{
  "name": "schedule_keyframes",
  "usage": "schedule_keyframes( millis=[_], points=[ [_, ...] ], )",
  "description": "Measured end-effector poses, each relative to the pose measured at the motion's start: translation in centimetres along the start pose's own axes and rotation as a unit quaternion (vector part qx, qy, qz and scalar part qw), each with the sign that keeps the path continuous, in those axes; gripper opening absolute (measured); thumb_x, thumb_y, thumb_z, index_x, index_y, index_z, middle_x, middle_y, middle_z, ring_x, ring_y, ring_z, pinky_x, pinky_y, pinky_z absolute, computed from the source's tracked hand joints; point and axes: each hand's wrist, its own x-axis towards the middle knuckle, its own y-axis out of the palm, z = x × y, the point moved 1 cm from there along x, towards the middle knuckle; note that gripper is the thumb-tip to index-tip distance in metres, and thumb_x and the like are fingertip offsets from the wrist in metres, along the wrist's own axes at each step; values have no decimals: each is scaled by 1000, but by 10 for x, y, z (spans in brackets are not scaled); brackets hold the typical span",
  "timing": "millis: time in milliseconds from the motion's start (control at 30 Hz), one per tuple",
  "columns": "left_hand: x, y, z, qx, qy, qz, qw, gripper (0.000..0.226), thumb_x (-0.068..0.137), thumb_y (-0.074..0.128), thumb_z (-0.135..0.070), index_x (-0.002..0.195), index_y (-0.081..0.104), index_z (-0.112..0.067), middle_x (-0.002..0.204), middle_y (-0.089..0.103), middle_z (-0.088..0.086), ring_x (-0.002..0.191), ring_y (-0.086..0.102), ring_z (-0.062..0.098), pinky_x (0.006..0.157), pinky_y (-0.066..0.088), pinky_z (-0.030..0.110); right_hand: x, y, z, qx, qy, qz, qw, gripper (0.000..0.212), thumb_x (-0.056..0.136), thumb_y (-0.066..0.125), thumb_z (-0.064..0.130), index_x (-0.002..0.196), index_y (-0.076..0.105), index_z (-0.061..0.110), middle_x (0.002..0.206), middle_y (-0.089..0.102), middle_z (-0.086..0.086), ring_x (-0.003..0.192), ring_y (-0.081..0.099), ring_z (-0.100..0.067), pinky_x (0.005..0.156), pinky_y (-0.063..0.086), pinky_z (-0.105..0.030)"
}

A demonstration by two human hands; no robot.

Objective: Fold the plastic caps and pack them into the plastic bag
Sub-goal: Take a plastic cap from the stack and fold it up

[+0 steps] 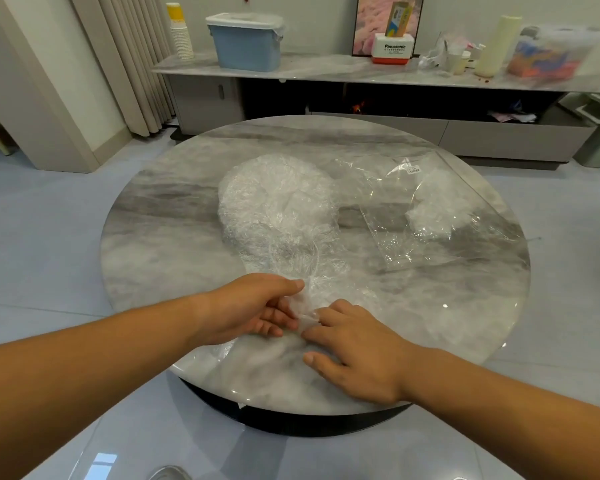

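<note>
Grey-veined marble across the round table (160, 216), bare toward its left edge. Nearest on that side, left hand (253, 306), thumb above and curled fingers below, pinched on a bunched end of one plastic cap (307, 301) at the near rim of the table, probably to anchor the gathered edge during the fold. Behind it, toward the middle, heap of unfolded plastic caps (278, 202), crinkled and loose, trailing down to the cap in hand; kept close, presumably for easy reach of the next one. Then right hand (354, 351), fingers straight and spread, pressed flat on the film against the tabletop, fingertips just beside the pinch; seemingly flattening the thin sheet and pushing out air ahead of a fold. Furthest right, clear plastic bag (395, 244), lying flat, well apart from both hands, with a small white wad of folded caps (430, 216) already inside, parked aside until the next cap is ready. Direction of its mouth hard to tell. Judged mid-task: one cap under fold, most of the heap not yet done.
</note>
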Motion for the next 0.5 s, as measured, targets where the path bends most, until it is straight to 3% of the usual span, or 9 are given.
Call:
schedule_keyframes(
  millis=[100,233,333,400,500],
  points=[
    [0,3,1,-28,-21,11,999,37,100,54,-42,114,58,-8,95,70,15,84,69,24,66,52,30,-6,-4,-1,40,-5,-4,999,41,101,40,51,128,60,27,105,53,7,104,44,-14,98,41,-34],
    [2,5,1,-13,-38,-1,999,43,102,49,-24,136,53,3,106,65,23,92,71,28,70,56,33,-18,-11,-10,73,23,-42,996,46,98,43,48,133,61,25,145,48,4,132,46,-13,109,40,-26],
    [3,6,-2,1,-38,8,999,39,100,47,-13,134,55,3,112,67,29,95,72,29,73,56,34,-26,-17,-8,86,17,-99,991,42,94,40,43,119,68,24,128,56,10,115,56,-9,94,51,-29],
    [3,7,-4,-7,-32,13,999,34,100,45,-12,131,57,-3,98,73,19,92,73,29,74,56,35,-28,-18,-2,96,-21,-101,990,37,92,43,31,117,69,22,122,61,9,112,56,-11,92,51,-32],
    [3,12,-8,-16,-23,13,1000,31,101,44,-12,130,53,-8,83,73,11,84,73,29,74,53,37,-27,-13,7,93,-59,-39,993,51,86,39,25,132,60,22,134,59,7,112,54,-18,98,46,-33]
  ],
)
